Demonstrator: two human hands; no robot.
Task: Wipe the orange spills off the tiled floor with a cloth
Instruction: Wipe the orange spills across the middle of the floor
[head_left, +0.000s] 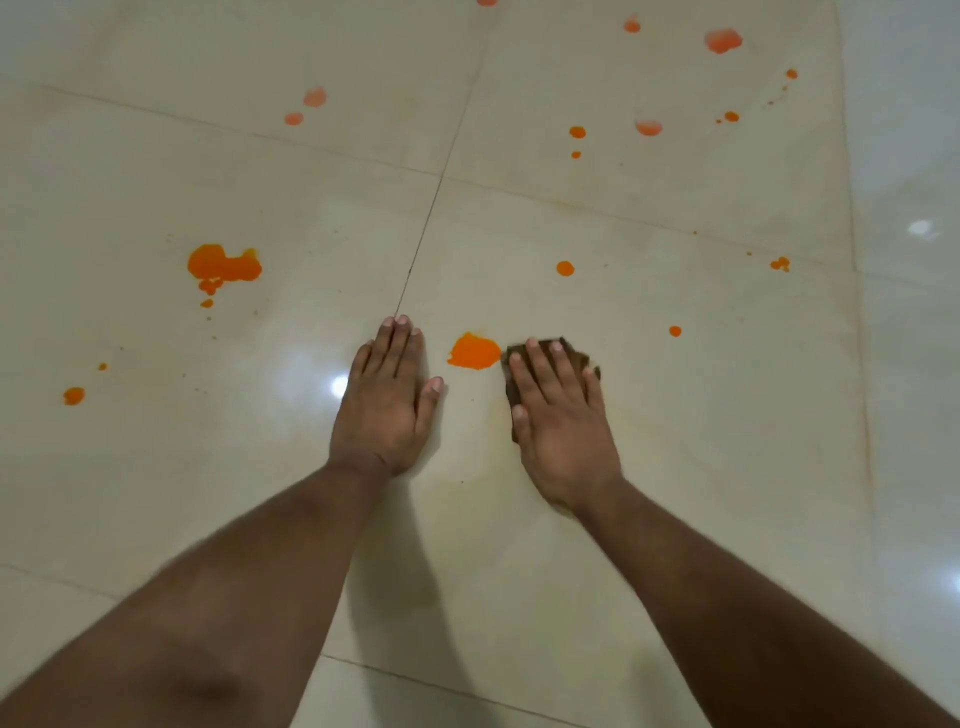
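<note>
On the glossy tiled floor (675, 467), a dark brown cloth (569, 349) lies folded flat under the right hand (563, 415), fingers spread, just beside a bright orange spill (474, 352). The left hand (387, 400) rests flat, fingers together; more orange splashes (223, 265) lie scattered beyond.

There is one camera, and it sits on the person's head. It looks forward and down at the tiled floor (675, 467). It is close to the floor, so both arms reach out from the bottom edge. The left hand (387, 400) and right hand (558, 415) lie near the middle. The wide lens bends the tile lines.
</note>
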